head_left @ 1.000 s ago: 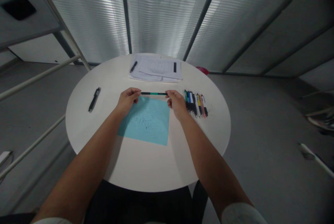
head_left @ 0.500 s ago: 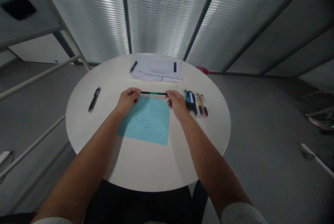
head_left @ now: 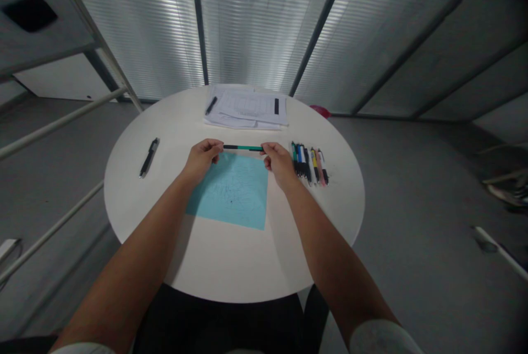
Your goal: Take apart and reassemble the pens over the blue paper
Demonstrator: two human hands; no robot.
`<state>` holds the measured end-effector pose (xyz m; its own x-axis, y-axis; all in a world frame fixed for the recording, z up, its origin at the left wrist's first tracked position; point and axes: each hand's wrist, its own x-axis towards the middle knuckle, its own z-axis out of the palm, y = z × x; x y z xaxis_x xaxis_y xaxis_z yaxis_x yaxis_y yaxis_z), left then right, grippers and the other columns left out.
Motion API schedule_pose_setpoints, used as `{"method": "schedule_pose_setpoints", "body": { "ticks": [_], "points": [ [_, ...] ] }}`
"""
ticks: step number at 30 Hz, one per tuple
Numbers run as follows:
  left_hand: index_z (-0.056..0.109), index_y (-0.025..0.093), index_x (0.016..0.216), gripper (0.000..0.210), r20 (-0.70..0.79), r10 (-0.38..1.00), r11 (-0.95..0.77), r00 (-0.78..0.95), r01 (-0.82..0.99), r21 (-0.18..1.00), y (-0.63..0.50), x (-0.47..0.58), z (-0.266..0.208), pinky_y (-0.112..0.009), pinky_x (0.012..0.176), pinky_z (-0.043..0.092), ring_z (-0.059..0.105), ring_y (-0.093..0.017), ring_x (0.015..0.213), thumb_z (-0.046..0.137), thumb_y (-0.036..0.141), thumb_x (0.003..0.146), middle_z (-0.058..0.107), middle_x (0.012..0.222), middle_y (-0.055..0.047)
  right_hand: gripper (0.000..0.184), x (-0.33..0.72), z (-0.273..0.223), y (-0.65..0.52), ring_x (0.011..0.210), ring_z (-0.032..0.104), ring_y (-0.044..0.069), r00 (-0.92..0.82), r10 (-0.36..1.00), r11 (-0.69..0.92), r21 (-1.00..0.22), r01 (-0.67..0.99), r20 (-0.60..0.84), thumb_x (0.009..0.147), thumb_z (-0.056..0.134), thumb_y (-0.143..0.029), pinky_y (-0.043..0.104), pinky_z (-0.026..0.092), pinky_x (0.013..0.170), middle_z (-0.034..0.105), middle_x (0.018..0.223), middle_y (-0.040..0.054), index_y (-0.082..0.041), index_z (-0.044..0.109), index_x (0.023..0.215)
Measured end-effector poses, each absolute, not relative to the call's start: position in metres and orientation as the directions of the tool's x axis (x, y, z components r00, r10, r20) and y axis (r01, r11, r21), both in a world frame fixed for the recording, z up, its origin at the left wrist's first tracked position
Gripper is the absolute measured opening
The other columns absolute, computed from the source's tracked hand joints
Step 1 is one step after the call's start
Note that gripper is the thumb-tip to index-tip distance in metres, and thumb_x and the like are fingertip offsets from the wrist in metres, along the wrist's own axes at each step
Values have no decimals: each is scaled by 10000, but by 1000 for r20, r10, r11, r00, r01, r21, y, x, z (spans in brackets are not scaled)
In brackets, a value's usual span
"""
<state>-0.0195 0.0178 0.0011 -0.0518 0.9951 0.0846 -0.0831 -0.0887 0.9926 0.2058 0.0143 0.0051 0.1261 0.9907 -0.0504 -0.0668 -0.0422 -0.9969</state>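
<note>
A black and green pen (head_left: 243,148) is held level between my two hands, just above the far edge of a light blue sheet of paper (head_left: 231,192). My left hand (head_left: 204,155) pinches its black end. At the other end, the fingertips of my right hand (head_left: 278,159) are closed on the green part. Handwriting or scribbles cover the sheet, too faint to read. Right of my right hand lies a row of several pens (head_left: 309,164) in different colours, side by side.
A round white table (head_left: 231,266) carries everything. One black pen (head_left: 149,157) lies alone at the left. Toward the far edge is a stack of printed papers (head_left: 243,108) with a dark pen (head_left: 212,105) on it. White rails (head_left: 61,123) stand left of the table.
The pen has rolled slightly between my fingers, so more of its green side shows. My hands and the other things have stayed in place.
</note>
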Motion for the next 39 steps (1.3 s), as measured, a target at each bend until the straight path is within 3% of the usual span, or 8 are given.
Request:
{"method": "schedule_pose_setpoints", "body": {
  "ticks": [8, 24, 32, 39],
  "points": [
    [691, 142, 811, 158, 72, 996, -77, -51, -112, 991, 17, -20, 2, -234, 507, 339, 477, -82, 514, 716, 234, 685, 600, 635, -6, 294, 206, 4, 14, 415, 410, 36, 83, 996, -22, -998, -50, -26, 750, 678, -464, 184, 262, 381, 556, 632, -59, -195, 597, 836],
    [632, 157, 683, 249, 79, 994, -80, -80, -12, 997, 16, -19, 4, -245, 487, 328, 446, -85, 461, 703, 384, 756, 543, 537, 7, 279, 205, 5, 12, 412, 427, 51, 16, 1000, 14, -1000, -23, 13, 740, 676, -383, 196, 256, 387, 622, 679, -30, -187, 591, 921],
    [575, 162, 630, 361, 89, 994, -91, -68, -18, 996, 19, -20, -2, -249, 492, 347, 463, -87, 475, 675, 471, 788, 580, 602, -21, 353, 205, 2, 12, 436, 483, 48, 36, 999, 38, -998, 39, 40, 701, 711, -379, 186, 316, 367, 634, 795, -41, -219, 579, 986],
    [632, 155, 681, 310, 95, 994, -95, -58, 10, 995, 16, -20, 1, -242, 496, 332, 446, -85, 487, 704, 445, 765, 586, 604, -17, 308, 204, 4, 12, 418, 446, 53, 28, 1000, 8, -999, 48, 10, 786, 623, -489, 189, 303, 371, 570, 638, -51, -199, 594, 887]
  ]
}}
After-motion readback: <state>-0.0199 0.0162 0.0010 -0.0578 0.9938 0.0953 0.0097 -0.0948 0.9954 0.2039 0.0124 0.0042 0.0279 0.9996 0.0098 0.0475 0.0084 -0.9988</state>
